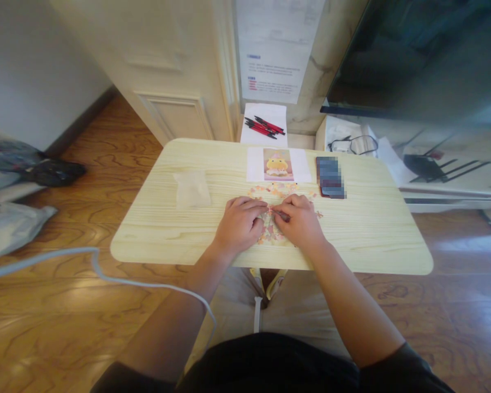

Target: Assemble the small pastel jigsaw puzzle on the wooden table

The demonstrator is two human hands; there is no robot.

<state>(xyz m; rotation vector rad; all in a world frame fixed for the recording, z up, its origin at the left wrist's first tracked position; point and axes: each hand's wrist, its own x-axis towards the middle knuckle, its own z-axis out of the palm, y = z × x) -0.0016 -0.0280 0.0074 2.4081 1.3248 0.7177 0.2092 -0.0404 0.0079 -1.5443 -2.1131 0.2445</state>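
Pale wood-grain covers our small folding-style table (376,234), which stands over our knees with a panelled door (172,103) beyond its far edge. Our left hand (241,222) and right hand (300,221) meet near its middle, over a scatter of small coloured pieces (279,189). Fingertips come together above them, perhaps so that both hands can work on one tiny bit; a pinkish speck shows there, but we cannot tell whether either grip is clamped on it. More pieces lie beyond our knuckles and between our wrists, all within a short reach.

Just past them the printed picture (278,165) of a yellow cartoon figure faces us, probably placed so we can glance at it without lifting our arms. A phone (329,177) lies to its right, and a translucent packet (192,190) lies well to the left, seemingly set aside. Red-and-black pens (265,127) rest on paper behind the far edge.

For moving, the tabletop stretches sideways past both wrists to rounded corners. Toward us the margin is thin: our forearms cross the near edge, and the lowest pieces sit near it.
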